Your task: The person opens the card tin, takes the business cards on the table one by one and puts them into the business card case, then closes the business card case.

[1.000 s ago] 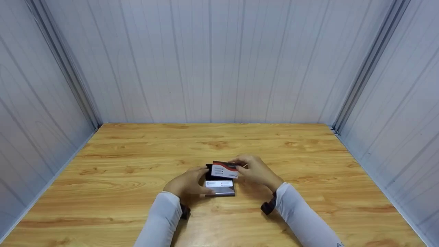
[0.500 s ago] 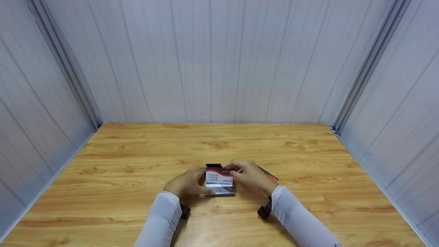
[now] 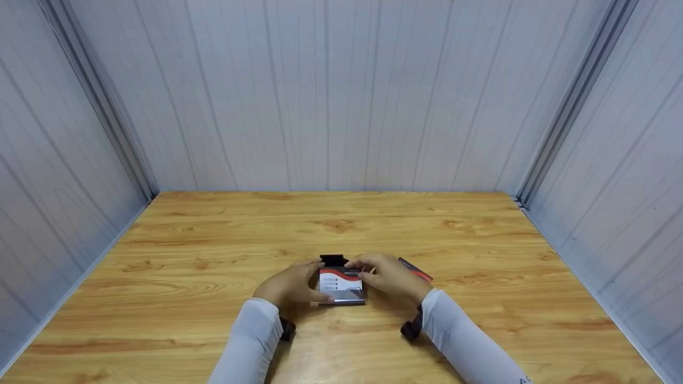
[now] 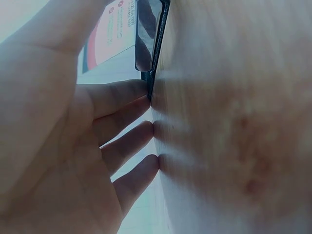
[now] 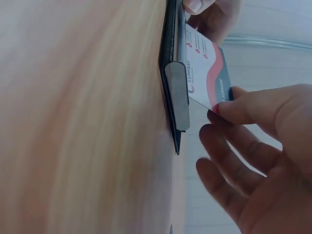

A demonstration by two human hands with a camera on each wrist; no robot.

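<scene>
A black card holder (image 3: 341, 302) with a metal front lip (image 5: 178, 95) lies on the wooden table (image 3: 213, 277). My left hand (image 3: 291, 285) grips the holder from its left side, fingertips (image 4: 146, 105) on the table at the holder's edge (image 4: 158, 44). A white business card (image 3: 341, 280) with a red and black wave sits partly in the holder, behind the lip. My right hand (image 3: 389, 277) pinches that card (image 5: 207, 73) at its outer corner. In the left wrist view the card (image 4: 114, 34) shows above the lip.
A few more cards (image 3: 417, 271) lie on the table just right of my right hand, partly hidden by it. Grey panel walls (image 3: 341, 106) close in the table on the left, back and right.
My right hand has brought the card from above the holder down and left into it. The loose cards to the right have come into view. My left hand has stayed put.
</scene>
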